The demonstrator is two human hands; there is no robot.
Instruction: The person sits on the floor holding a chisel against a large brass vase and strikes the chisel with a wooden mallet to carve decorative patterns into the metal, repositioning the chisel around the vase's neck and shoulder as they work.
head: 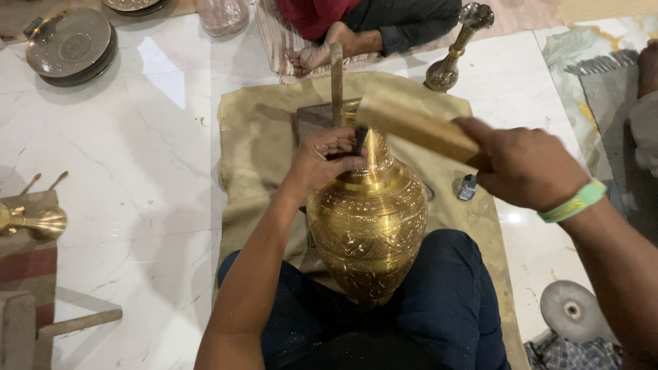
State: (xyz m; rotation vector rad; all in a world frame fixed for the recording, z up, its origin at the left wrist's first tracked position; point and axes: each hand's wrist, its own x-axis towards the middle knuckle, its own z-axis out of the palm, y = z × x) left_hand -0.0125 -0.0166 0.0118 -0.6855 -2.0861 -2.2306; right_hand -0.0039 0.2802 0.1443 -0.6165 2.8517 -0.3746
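Left hand (327, 156) is clamping the punch (359, 139) on the brass vase (367, 219) neck, right hand (524, 166) is gripping the wooden mallet (415, 125); best striking square, vase braced between knees.

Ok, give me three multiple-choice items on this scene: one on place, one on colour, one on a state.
1. Where does the engraved golden brass vase rest?
A. across the person's lap
B. on a shelf
C. in a sink

2. What colour is the wristband on the right hand?
A. red
B. green
C. black

3. What is the left hand doing?
A. hanging free
B. gripping the vase's neck
C. lying flat on the floor

Answers: 1 A, it lies between the dark trouser legs; 2 B, the band is light green; 3 B, the fingers wrap the neck.
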